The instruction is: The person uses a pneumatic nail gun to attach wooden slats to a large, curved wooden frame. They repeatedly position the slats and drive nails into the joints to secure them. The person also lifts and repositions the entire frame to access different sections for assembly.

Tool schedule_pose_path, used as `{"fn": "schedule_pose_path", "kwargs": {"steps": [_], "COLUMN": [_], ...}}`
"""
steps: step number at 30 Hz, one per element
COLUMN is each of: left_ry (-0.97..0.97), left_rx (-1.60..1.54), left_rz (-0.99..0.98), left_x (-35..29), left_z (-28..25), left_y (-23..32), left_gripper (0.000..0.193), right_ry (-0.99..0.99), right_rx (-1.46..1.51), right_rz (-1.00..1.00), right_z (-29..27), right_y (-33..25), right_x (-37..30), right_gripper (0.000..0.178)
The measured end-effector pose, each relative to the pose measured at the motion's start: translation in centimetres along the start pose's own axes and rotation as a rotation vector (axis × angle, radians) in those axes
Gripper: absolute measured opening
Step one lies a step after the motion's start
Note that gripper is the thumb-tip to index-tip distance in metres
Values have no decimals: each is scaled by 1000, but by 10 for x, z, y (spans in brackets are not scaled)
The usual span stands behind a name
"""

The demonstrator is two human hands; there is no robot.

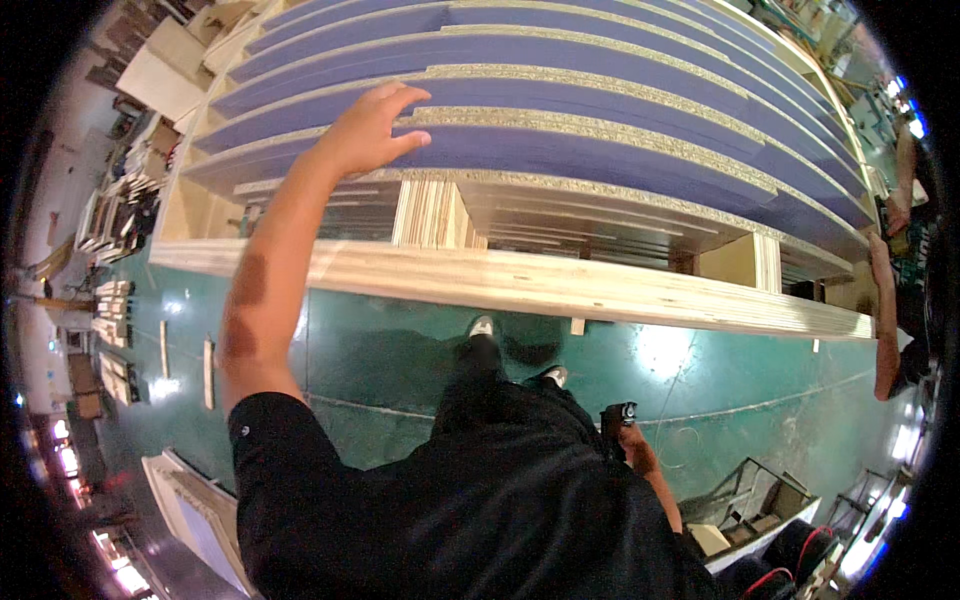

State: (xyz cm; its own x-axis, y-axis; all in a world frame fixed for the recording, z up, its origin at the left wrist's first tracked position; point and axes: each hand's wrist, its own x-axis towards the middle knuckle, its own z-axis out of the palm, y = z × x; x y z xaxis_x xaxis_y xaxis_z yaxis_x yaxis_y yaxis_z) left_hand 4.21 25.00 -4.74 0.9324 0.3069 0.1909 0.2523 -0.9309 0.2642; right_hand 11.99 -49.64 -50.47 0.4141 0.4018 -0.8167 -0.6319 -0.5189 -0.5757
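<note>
**Left hand flat on a stack of purple-faced boards**

While the person stands on the green floor (400, 340), the largest thing before them is the stack of purple-faced particleboard sheets (600, 150), stepped so that each raw, speckled edge shows beyond the next. Under the stack, along its near side, runs a long pale plywood beam (560, 285), and a short plywood block (430, 215) stands between the beam and the lowest sheet. Left of the stack, smaller piles of wood pieces (115, 300) lie on the floor. At the stack's right end, another person's forearm (882, 320) reaches toward the beam's tip.

The left hand (365, 130) lies open on the stack's near-left sheet, fingers spread wide, palm down on the purple face, holding nothing. The right hand (628, 432) hangs low, well short of the stack, beside the dark trousers; it is closed around a small black object (620, 413) whose kind I cannot tell.
</note>
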Motion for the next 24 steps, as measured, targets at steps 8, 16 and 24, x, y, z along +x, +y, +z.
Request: {"fn": "schedule_pose_path", "kwargs": {"steps": [8, 16, 24], "left_ry": [-346, -275, -274], "left_rx": [-15, -47, -61], "left_rz": [137, 323, 209], "left_x": [43, 56, 50], "left_z": [2, 15, 13], "left_y": [-43, -60, -55], "left_gripper": [50, 49, 44], "right_ry": [-13, -108, 13], "right_rx": [-693, -859, -1271], "right_rz": [267, 33, -216], "right_z": [76, 174, 250], "right_y": [-200, -428, -623], "right_x": [-158, -322, -373], "right_gripper": [42, 65, 69]}}
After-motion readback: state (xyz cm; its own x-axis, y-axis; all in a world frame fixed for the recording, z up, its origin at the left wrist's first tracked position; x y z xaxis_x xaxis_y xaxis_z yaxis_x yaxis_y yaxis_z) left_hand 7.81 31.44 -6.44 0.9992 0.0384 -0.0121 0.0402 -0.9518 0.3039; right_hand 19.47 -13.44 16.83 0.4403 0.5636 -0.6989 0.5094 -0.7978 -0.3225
